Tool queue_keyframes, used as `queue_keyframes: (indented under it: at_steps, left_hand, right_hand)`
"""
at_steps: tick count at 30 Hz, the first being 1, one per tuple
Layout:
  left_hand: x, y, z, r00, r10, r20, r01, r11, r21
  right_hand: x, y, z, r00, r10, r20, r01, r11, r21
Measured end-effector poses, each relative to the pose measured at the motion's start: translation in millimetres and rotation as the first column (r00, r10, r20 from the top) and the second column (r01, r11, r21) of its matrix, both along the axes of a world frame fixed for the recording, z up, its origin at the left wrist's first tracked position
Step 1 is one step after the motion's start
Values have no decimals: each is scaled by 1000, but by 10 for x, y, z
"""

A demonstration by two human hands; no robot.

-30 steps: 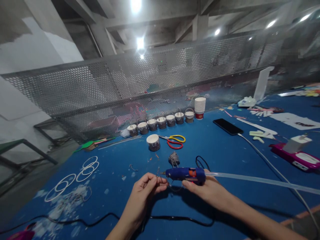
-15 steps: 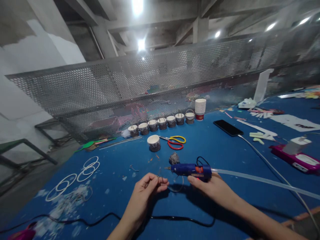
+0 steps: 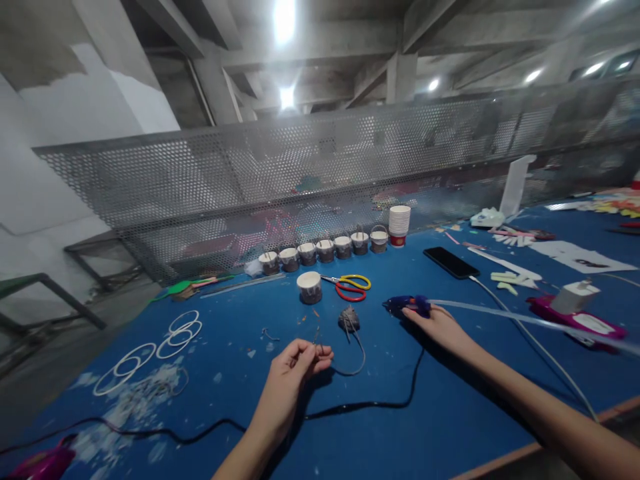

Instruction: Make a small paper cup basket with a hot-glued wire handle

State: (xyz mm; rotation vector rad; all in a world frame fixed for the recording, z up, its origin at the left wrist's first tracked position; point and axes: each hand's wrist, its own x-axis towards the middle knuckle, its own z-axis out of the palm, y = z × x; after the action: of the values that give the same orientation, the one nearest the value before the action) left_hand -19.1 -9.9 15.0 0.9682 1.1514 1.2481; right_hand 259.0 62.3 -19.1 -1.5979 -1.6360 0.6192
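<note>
Glue gun [image 3: 406, 305] against right hand [image 3: 436, 325].

Single head view — forward and down over the blue table [image 3: 450, 413], far edge perhaps blurred.

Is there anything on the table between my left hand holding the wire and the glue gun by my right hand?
Yes. A small grey lump lies on the table roughly between the left hand, pinching the wire, and the glue gun at the right hand.
</note>
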Motion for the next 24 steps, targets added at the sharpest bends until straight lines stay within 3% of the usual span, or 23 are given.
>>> queue_keyframes:
  at_steps: [5,8,10,12,13,15,18,21,24]
  left_hand:
    - [-18,21,-40,1000,-6,-15,6,1000,19]
    - [-5,9,-35,1000,11,-21,-10,1000,26]
    - [23,-21,-12,999,28,-42,-26,998,51]
    - [62,-63,15,996,35,-78,-29,997,75]
    - [83,-85,26,995,28,-99,-20,997,78]
    - [118,-119,33,991,1,-136,9,997,76]
    - [133,-142,11,982,-51,-182,69,993,94]
    - [106,-140,-12,959,-46,-280,91,984,150]
    - [87,-139,5,950,-38,-308,91,983,157]
  right_hand:
    - [68,-136,34,996,51,74,-52,999,12]
    - [143,-286,-4,990,-48,131,42,998,48]
    - [137,-432,-14,971,-154,182,131,982,133]
    - [31,-597,31,969,-184,167,145,964,221]
    - [-64,-674,75,981,-145,130,110,963,246]
    - [-326,-785,189,996,94,4,-93,968,234]
    - [-778,-807,338,911,367,-190,-330,923,199]
    - [-1102,-706,378,843,434,-318,-396,900,180]
    - [-1222,-599,343,810,413,-416,-401,908,119]
